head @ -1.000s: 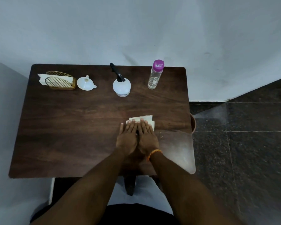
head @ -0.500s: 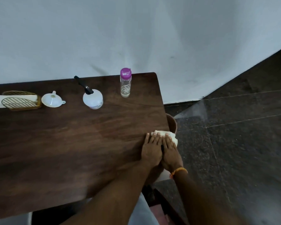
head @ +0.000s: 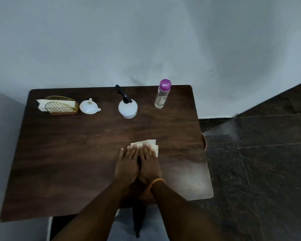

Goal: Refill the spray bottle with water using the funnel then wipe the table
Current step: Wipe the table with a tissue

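My left hand [head: 127,164] and my right hand [head: 149,164] lie flat side by side, both pressing a folded white tissue [head: 152,145] onto the dark wooden table [head: 68,153], right of its middle. Only the tissue's far edge shows past my fingertips. Along the far edge stand a white spray bottle [head: 128,106] with a black nozzle, a white funnel [head: 89,106] to its left, and a clear water bottle [head: 162,94] with a purple cap to its right.
A gold wire napkin holder [head: 61,106] with white napkins sits at the far left corner. A brown bin's rim [head: 204,141] shows just past the table's right edge. A white wall is behind; dark tiled floor lies to the right.
Both hands slid the tissue out to the table's right edge half a second ago and have now brought it back toward the middle. The objects along the far edge stayed put.
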Available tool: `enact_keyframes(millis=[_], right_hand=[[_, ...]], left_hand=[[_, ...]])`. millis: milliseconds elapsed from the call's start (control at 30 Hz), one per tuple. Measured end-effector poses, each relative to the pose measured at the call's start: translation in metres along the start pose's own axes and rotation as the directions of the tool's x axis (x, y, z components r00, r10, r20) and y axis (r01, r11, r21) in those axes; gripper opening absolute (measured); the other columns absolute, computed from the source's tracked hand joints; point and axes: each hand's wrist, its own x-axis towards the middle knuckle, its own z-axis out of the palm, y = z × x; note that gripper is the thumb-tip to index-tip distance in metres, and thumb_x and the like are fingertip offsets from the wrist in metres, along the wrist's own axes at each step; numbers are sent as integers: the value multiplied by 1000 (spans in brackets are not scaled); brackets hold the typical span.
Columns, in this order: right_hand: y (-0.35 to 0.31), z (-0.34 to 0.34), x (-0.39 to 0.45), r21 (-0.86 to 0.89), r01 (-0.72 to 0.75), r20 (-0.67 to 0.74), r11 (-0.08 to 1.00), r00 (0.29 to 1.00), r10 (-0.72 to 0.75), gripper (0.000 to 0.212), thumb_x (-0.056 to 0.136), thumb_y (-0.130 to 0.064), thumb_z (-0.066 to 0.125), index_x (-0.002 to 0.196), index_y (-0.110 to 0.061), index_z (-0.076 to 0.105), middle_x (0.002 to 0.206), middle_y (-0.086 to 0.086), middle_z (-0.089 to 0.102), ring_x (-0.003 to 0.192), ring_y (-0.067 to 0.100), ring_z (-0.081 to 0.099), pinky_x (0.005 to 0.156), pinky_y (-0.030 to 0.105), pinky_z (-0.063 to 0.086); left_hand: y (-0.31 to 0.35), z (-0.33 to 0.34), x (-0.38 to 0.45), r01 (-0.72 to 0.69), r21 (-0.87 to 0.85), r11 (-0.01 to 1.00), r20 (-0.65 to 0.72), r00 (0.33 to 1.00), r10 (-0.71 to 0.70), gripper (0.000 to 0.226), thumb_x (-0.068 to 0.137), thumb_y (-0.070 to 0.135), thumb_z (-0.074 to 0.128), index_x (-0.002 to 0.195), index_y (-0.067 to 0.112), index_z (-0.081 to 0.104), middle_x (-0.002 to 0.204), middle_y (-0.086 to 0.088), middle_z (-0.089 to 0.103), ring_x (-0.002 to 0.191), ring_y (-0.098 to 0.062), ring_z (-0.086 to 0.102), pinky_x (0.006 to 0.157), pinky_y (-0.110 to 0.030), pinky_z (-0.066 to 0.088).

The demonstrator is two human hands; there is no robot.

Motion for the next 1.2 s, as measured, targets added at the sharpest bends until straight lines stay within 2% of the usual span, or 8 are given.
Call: enact_keyframes(millis=[100, 200, 333, 433, 600, 900, 1000, 1200], right_hand=[[-30, 22, -19, -24, 20, 14, 1000, 1000, -19, 80, 102, -44, 37, 165, -13, 0, 171, 9, -14, 159, 27, -15, 131, 46, 0], [-31, 37, -47, -4, 13, 35, 1000, 999, -13, 77, 105, -45, 37, 165, -17, -3, 171, 5, -17, 158, 24, -17, 130, 43, -3], [-12, 31, -53, -45, 52, -5, 998, 999, -52, 74, 105, -44, 39, 165, -15, 7, 171, 8, -1, 159, 24, -1, 129, 47, 15], [17, 13, -50, -12, -10, -12, 1000, 1000, 10, 72, 107, -45, 36, 165, -16, 5, 171, 6, -4, 159, 22, -4, 130, 45, 9], [92, -22, -72, 38, -159, -6, 986, 987, 160, 72, 103, -51, 22, 162, -22, -6, 171, 3, -14, 158, 20, -13, 132, 43, 1], [194, -46, -145, -78, -336, -3, 939, 941, 337, 81, 103, -52, 34, 164, -12, -2, 171, 10, -12, 159, 24, -11, 131, 44, 7], [187, -38, -160, -67, -367, 4, 928, 930, 368, 85, 98, -57, 25, 163, -10, -3, 170, 12, -11, 160, 29, -8, 131, 46, 7], [130, -25, -146, -25, -331, 22, 943, 943, 331, 96, 91, -67, 22, 160, -7, -7, 165, 15, -14, 157, 34, -10, 130, 49, 5]], left_hand=[[-15, 13, -33, 12, -4, 1000, 54, 998, -12, 87, 91, 60, 20, 162, 11, 17, 170, -6, 9, 161, -29, 5, 127, -59, -1], [-5, 37, -56, 41, -12, 999, 107, 993, -40, 77, 95, 50, 33, 158, 6, 32, 167, -14, 31, 158, -32, 12, 125, -57, 7], [16, 42, -49, 84, -53, 995, 80, 994, -79, 76, 93, 44, 29, 157, 3, 35, 165, -17, 34, 156, -36, 18, 124, -58, 10], [36, 30, -23, 8, -40, 999, 73, 997, -5, 76, 95, 45, 19, 162, 9, 23, 170, -11, 21, 160, -33, 8, 127, -58, 1], [111, 6, 23, -129, -39, 991, 59, 990, 131, 73, 100, 41, 36, 164, 12, 17, 172, -8, 17, 161, -30, 4, 128, -59, 0], [238, 7, 54, -266, -71, 961, 135, 953, 273, 69, 101, 40, 20, 164, 13, 18, 173, -4, 17, 161, -27, 3, 128, -56, -6], [243, 10, 43, -284, -63, 957, 131, 948, 290, 79, 92, 42, 4, 164, 14, 16, 173, -4, 15, 161, -25, 3, 128, -55, -7], [193, 15, 15, -260, -46, 965, 70, 962, 262, 69, 99, 39, 20, 163, 15, 22, 172, -4, 19, 161, -23, 6, 128, -55, -7]])
